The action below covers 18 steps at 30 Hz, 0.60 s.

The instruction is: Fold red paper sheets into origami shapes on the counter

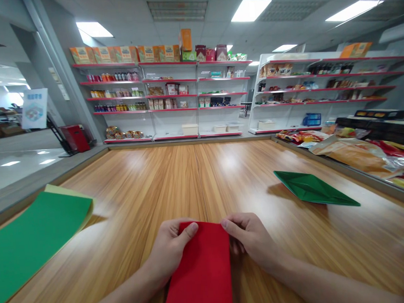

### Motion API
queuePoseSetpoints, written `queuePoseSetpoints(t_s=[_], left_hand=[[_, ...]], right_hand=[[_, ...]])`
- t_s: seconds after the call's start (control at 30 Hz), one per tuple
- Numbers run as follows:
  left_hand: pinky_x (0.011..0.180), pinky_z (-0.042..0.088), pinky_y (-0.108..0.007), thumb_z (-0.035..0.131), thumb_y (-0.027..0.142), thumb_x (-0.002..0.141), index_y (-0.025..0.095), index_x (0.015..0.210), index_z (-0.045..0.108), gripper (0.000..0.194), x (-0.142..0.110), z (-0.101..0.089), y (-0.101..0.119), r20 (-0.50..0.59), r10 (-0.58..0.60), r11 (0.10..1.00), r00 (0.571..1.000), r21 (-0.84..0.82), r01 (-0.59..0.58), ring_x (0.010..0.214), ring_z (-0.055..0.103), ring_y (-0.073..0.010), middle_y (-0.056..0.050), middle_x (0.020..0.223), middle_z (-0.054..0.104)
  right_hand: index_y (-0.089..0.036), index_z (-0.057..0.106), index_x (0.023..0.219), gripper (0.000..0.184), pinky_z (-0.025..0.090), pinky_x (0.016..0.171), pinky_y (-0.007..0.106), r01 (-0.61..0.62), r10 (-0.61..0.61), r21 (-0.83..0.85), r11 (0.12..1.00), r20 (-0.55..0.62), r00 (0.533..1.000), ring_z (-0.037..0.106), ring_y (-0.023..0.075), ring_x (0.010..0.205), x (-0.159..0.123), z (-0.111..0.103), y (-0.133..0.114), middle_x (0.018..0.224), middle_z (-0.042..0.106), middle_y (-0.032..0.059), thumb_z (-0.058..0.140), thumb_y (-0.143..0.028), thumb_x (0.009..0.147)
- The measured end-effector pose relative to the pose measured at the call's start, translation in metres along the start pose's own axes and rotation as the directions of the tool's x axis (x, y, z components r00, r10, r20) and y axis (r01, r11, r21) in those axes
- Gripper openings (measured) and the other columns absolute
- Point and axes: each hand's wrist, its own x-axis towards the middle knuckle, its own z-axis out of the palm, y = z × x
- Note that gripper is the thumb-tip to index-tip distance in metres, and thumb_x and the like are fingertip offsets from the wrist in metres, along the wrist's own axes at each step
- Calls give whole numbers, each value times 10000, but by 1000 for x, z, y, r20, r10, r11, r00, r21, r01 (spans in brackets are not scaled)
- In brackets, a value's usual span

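Observation:
A red sheet of paper, with straight side edges, is held over the wooden table at the bottom centre. My left hand pinches its far left corner, thumb on top and fingers underneath. At the far right corner, my right hand grips the paper between thumb and forefinger, its other fingers curled below. The near end of the paper runs out of view. A folded green paper shape, pointed at both ends, rests on the table to the right. Green paper sheets with a yellowish one under them lie at the left.
The wooden table has a raised grey rim. Packaged snacks are heaped beyond its right edge. Shelves with bottles, bags and boxes stand behind. A red box and a sign are on the left.

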Motion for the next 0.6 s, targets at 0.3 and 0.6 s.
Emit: queuePoseSetpoints(t_s=[0.3, 0.6], left_hand=[[595, 483, -281, 693, 415, 755, 106, 819, 723, 317, 1, -2, -1, 17, 18, 1000, 1000, -16, -18, 594, 629, -191, -84, 680, 701], [490, 438, -250, 615, 536, 783, 101, 691, 665, 448, 1, 1, 2, -4, -36, 993, 999, -117, 36, 477, 580, -159, -60, 557, 636]], right_hand=[[-116, 589, 656, 467, 272, 374, 181, 41, -46, 51, 998, 99, 994, 428, 67, 404, -5, 1, -4, 486, 492, -10, 548, -551, 824], [-124, 558, 598, 489, 227, 375, 192, 38, -32, -48, 998, 136, 990, 394, 60, 384, -4, 3, 2, 465, 461, -15, 505, -536, 855]])
